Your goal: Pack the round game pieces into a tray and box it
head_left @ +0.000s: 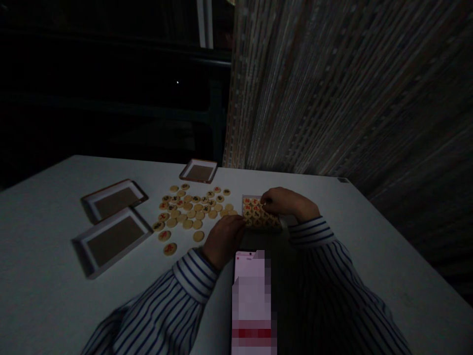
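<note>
A small open box [243, 201] holds rows of round xiangqi pieces [256, 215], marked in red and dark characters. My left hand [225, 239] is closed at the box's near left side, fingertips against its edge. Over the box's far right part, my right hand [291, 203] has its fingers curled and pinched on a xiangqi piece at the rows; the fingers partly hide that piece. Many loose xiangqi pieces [187, 224] lie scattered left of the box, some face up with characters, others blank side up.
Two shallow trays or lids overlap at the left, a brown-rimmed one [142, 190] behind a pale one [79, 246]. Another brown-rimmed tray [213, 171] sits at the back. A lit phone [251, 296] is in front between my forearms. A string curtain [281, 98] hangs behind the white table [354, 246].
</note>
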Demonstrator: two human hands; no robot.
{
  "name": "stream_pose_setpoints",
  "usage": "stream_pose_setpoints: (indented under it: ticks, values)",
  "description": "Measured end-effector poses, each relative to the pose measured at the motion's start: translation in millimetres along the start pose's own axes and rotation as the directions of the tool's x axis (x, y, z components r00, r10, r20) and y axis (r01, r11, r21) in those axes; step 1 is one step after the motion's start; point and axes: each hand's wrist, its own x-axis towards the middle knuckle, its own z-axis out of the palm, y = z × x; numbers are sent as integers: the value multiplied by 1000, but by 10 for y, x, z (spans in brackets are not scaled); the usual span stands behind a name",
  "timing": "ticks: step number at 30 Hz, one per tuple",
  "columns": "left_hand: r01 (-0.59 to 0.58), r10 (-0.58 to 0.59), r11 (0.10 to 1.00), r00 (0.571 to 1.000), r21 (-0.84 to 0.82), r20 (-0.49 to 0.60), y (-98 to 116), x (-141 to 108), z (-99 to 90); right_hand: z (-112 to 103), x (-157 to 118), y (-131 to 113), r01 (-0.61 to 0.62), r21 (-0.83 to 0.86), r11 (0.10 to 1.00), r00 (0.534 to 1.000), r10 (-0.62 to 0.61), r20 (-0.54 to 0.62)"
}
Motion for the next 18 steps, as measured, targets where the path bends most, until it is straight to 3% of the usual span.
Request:
stream_pose_setpoints:
  ticks: [18]
  values:
    - [4, -4, 1000, 1000, -11, -5, -3, 2, 5, 14, 8, 23, 0, -2, 1000, 1000, 0, 19]
